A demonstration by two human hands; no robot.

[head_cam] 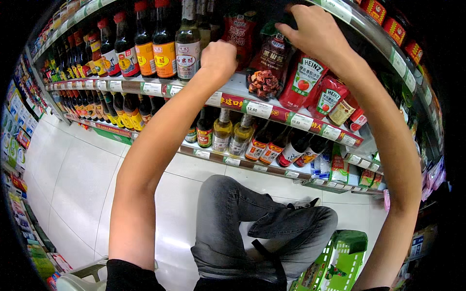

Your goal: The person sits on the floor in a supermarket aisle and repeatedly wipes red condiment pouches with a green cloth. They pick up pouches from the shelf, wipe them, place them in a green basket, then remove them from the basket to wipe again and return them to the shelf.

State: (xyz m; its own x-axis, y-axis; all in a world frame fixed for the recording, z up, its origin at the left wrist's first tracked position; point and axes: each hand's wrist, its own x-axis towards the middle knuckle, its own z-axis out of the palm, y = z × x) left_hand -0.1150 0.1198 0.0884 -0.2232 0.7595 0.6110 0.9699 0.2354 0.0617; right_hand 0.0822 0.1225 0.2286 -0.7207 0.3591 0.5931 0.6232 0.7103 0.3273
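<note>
My left hand (pixel 219 55) is curled in front of the shelf, between a rice vinegar bottle (pixel 187 60) and a dark red sauce pouch (pixel 240 36). Its fingertips are hidden, so I cannot tell whether it grips anything. My right hand (pixel 316 31) reaches over the top of a black pepper sauce pouch (pixel 271 58), thumb and forefinger apart, nothing visible between them. That pouch stands upright, with meat pictured on its lower part. Right of it lean a large Heinz tomato ketchup pouch (pixel 303 82) and a smaller Heinz ketchup pouch (pixel 327 96).
Sauce bottles (pixel 145 54) line the left of this shelf (pixel 233 85). More bottles (pixel 236 136) fill the shelf below. Red-labelled jars (pixel 395 31) stand above right. A green shopping basket (pixel 340 260) sits on the floor beside my bent legs (pixel 236 218). Part of a pale plastic seat (pixel 82 278) shows lower left.
</note>
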